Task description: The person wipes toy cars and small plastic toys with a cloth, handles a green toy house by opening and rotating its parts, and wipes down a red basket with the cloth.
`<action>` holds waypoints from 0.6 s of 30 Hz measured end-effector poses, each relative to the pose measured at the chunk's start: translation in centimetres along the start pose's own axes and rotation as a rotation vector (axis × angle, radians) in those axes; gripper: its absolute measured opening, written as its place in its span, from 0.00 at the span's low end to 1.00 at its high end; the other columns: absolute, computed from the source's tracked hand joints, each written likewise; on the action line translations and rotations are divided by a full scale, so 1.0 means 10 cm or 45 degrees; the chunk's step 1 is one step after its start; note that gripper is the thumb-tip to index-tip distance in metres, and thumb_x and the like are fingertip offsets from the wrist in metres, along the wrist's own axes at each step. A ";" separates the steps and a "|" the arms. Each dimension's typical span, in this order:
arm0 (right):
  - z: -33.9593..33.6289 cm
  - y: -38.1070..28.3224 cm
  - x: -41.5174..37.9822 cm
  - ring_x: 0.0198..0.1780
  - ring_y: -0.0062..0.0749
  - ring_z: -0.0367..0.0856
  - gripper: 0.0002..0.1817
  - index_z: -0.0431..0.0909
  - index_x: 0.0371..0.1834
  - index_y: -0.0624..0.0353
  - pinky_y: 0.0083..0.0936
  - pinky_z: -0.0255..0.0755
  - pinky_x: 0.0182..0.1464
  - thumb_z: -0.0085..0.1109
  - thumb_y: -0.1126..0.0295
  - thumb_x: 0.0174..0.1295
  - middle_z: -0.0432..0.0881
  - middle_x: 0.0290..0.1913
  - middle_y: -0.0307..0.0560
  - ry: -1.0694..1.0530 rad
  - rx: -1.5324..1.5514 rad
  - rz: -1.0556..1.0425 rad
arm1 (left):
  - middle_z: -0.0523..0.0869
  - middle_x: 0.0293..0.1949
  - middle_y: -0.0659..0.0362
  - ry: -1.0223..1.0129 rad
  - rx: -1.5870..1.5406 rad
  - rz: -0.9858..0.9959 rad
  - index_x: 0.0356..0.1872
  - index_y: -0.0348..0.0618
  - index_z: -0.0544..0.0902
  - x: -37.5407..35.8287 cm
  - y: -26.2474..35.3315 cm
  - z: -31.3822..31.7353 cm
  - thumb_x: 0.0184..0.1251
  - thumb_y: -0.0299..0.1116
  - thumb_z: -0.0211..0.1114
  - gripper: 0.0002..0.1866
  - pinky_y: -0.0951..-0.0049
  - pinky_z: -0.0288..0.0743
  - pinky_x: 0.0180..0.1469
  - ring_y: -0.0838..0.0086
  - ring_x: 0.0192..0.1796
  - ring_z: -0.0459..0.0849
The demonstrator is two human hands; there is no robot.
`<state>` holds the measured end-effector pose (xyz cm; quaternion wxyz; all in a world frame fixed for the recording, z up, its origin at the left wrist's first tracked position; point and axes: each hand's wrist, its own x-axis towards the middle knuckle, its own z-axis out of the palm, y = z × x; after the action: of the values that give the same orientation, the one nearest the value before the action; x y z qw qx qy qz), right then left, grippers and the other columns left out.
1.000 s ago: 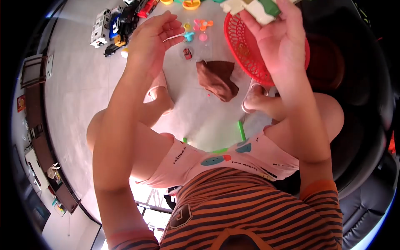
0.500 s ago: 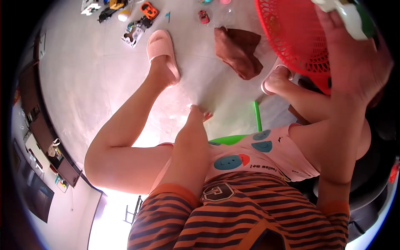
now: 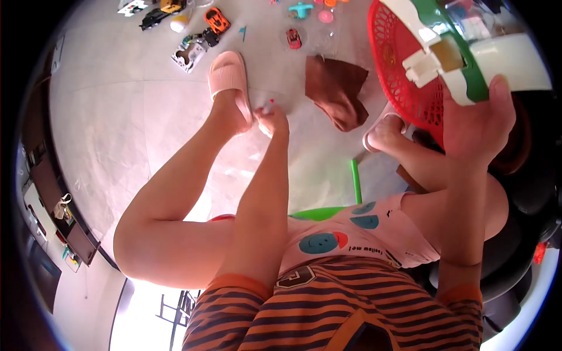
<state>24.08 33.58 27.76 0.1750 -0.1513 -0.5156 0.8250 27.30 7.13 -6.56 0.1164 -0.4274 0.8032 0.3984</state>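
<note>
My right hand (image 3: 477, 128) grips a white-and-green plastic toy (image 3: 477, 79) by its lower edge, thumb up on the white part. The toy has a clear section and a light notched end piece. Behind and left of it is a red mesh basket (image 3: 387, 64), partly covered by the toy and hand. My left hand (image 3: 272, 121) reaches low between my legs, beside the left slipper (image 3: 228, 76). Its fingers are curled around a small white-and-red piece (image 3: 271, 103), too small to name.
A brown cloth (image 3: 336, 90) lies on the grey floor. Toy cars, an orange one (image 3: 216, 21) and a red one (image 3: 293, 38), and several small toys lie farther off. A green bar (image 3: 356, 181) stands out near my right thigh. A black seat (image 3: 530, 169) is at the right.
My left hand has moved forward, away from my body, with the small piece. My right hand has turned and lowered, bringing more of the white-and-green toy into view.
</note>
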 end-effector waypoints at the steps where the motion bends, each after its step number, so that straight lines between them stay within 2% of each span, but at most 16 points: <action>1: 0.01 -0.02 -0.03 0.65 0.41 0.65 0.28 0.61 0.63 0.65 0.41 0.55 0.67 0.49 0.63 0.62 0.69 0.61 0.50 0.010 -0.040 0.008 | 0.82 0.34 0.47 0.014 0.024 0.234 0.48 0.40 0.70 0.06 0.15 0.05 0.48 0.35 0.67 0.25 0.57 0.75 0.42 0.56 0.37 0.83; 2: 0.03 -0.03 -0.06 0.65 0.40 0.65 0.28 0.61 0.63 0.65 0.41 0.55 0.67 0.49 0.63 0.62 0.69 0.61 0.49 0.022 -0.079 0.017 | 0.82 0.37 0.46 0.031 0.052 0.468 0.48 0.39 0.70 0.05 0.43 0.01 0.47 0.35 0.69 0.27 0.57 0.74 0.47 0.54 0.40 0.83; 3: 0.03 -0.04 -0.10 0.65 0.39 0.65 0.28 0.61 0.64 0.64 0.40 0.55 0.67 0.49 0.63 0.62 0.69 0.61 0.48 0.035 -0.117 0.025 | 0.82 0.39 0.48 0.033 0.199 0.501 0.48 0.40 0.70 0.16 0.61 0.07 0.45 0.37 0.71 0.28 0.57 0.73 0.47 0.54 0.44 0.81; 6: 0.04 -0.04 -0.14 0.63 0.38 0.66 0.28 0.61 0.63 0.64 0.39 0.57 0.66 0.50 0.64 0.61 0.69 0.60 0.49 0.056 -0.154 0.026 | 0.81 0.40 0.49 -0.197 0.417 0.603 0.48 0.40 0.69 0.49 1.06 0.11 0.46 0.36 0.71 0.27 0.56 0.73 0.48 0.53 0.45 0.80; 7: 0.03 -0.03 -0.14 0.63 0.38 0.66 0.28 0.61 0.62 0.64 0.38 0.58 0.65 0.51 0.65 0.60 0.69 0.60 0.49 0.068 -0.168 0.027 | 0.81 0.37 0.49 -0.210 0.413 0.678 0.45 0.39 0.71 0.59 1.19 0.13 0.48 0.35 0.69 0.23 0.56 0.73 0.48 0.51 0.44 0.80; 10: 0.02 -0.03 -0.14 0.62 0.36 0.67 0.28 0.62 0.62 0.65 0.37 0.60 0.63 0.52 0.66 0.58 0.69 0.59 0.50 0.089 -0.199 0.030 | 0.82 0.36 0.48 -0.290 0.605 0.832 0.38 0.39 0.76 0.85 1.47 0.19 0.49 0.33 0.67 0.15 0.56 0.73 0.47 0.51 0.44 0.80; 13: 0.02 -0.02 -0.12 0.60 0.35 0.68 0.28 0.62 0.61 0.65 0.36 0.62 0.61 0.53 0.68 0.56 0.69 0.58 0.50 0.113 -0.226 0.031 | 0.84 0.33 0.48 -0.281 0.627 0.839 0.29 0.40 0.80 0.94 1.57 0.25 0.49 0.32 0.66 0.09 0.58 0.75 0.45 0.52 0.43 0.81; 16: 0.03 -0.04 -0.07 0.59 0.34 0.68 0.28 0.63 0.60 0.65 0.34 0.64 0.59 0.55 0.69 0.54 0.69 0.57 0.51 0.146 -0.254 0.024 | 0.85 0.33 0.47 -0.329 0.550 0.857 0.28 0.41 0.82 0.99 1.51 0.24 0.48 0.32 0.65 0.07 0.60 0.76 0.43 0.54 0.39 0.83; 18: 0.07 -0.04 -0.03 0.58 0.33 0.69 0.29 0.63 0.60 0.65 0.33 0.66 0.58 0.55 0.70 0.53 0.69 0.57 0.51 0.167 -0.284 0.022 | 0.85 0.30 0.49 -0.288 0.457 0.831 0.30 0.39 0.82 1.00 1.52 0.16 0.48 0.32 0.67 0.09 0.64 0.77 0.41 0.59 0.35 0.84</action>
<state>24.11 33.00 28.43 0.1833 -0.2280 -0.5902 0.7523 9.15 7.23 -4.70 0.1443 -0.0756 0.9360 0.3120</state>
